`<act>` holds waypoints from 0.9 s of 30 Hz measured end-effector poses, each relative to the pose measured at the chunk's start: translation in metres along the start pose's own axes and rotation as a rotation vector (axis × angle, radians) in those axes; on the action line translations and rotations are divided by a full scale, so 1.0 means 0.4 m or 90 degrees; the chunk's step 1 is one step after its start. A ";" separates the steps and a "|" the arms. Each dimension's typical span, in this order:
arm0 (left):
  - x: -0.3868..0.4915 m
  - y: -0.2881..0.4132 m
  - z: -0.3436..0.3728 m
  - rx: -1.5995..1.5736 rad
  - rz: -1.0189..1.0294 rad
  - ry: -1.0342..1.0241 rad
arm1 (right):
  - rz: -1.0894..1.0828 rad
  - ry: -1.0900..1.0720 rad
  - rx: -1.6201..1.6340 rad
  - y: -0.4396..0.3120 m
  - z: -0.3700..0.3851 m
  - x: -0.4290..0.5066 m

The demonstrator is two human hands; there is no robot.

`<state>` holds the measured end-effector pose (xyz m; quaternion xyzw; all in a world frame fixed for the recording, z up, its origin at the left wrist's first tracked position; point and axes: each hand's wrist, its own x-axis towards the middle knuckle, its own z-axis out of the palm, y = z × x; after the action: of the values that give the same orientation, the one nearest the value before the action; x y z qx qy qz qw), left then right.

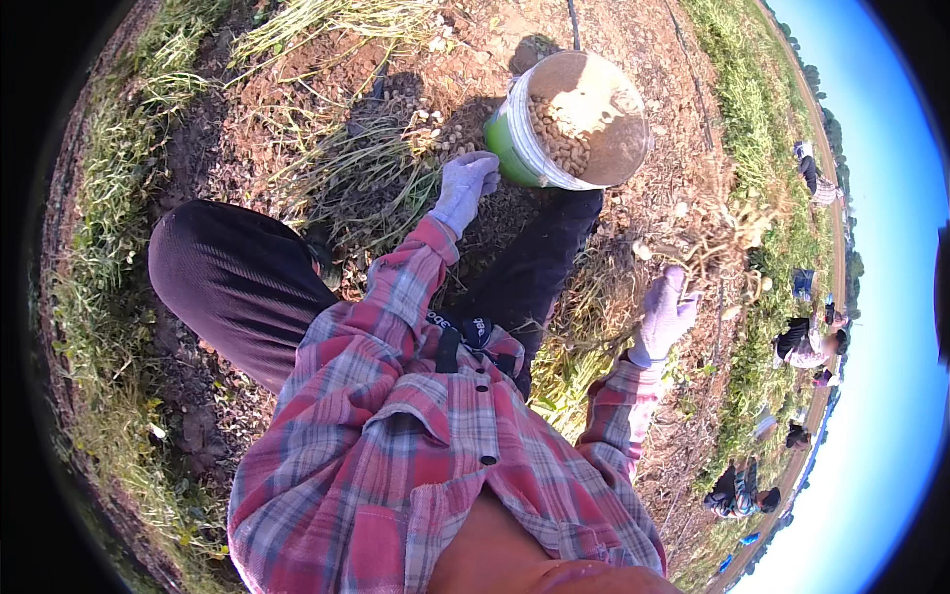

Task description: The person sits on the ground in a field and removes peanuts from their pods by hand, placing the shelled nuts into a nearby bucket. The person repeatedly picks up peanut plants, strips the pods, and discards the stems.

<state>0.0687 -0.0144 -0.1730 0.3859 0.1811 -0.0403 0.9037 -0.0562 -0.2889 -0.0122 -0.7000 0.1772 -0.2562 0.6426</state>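
Observation:
My left hand [466, 185], in a pale glove, is beside the lower wall of a white and green plastic bucket [512, 141]. Its fingers are bent towards the thumb; whether anything small is between them cannot be told. Peanuts in their shells [568, 145] lie inside the tilted bucket. On the right, my right hand [666, 315], also gloved, grips a dry peanut plant [716, 249], with roots and several pods spreading out past the fingers. Pulled peanut plants [364, 174] with green stems lie on the soil left of my left hand.
My bent legs frame the ground, and the bucket stands by my right leg [534, 260]. More cut stems [334, 22] lie at the top. Thin dark drip lines [690, 59] cross the soil. Several people [809, 345] are in the field at the far right.

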 end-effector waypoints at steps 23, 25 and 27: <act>-0.052 0.051 0.108 0.052 0.094 -0.116 | -0.091 -0.394 -0.739 0.197 0.026 -0.091; -0.107 0.097 0.168 0.201 0.212 -0.150 | -0.227 -0.384 -0.831 0.205 0.002 -0.090; -0.176 0.130 0.219 0.209 0.189 -0.212 | -0.218 -0.393 -0.909 0.152 0.027 -0.091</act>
<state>0.0401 -0.0452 -0.0567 0.5373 -0.0376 0.0011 0.8426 -0.0743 -0.2661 -0.0777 -0.9995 0.0027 0.0295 0.0103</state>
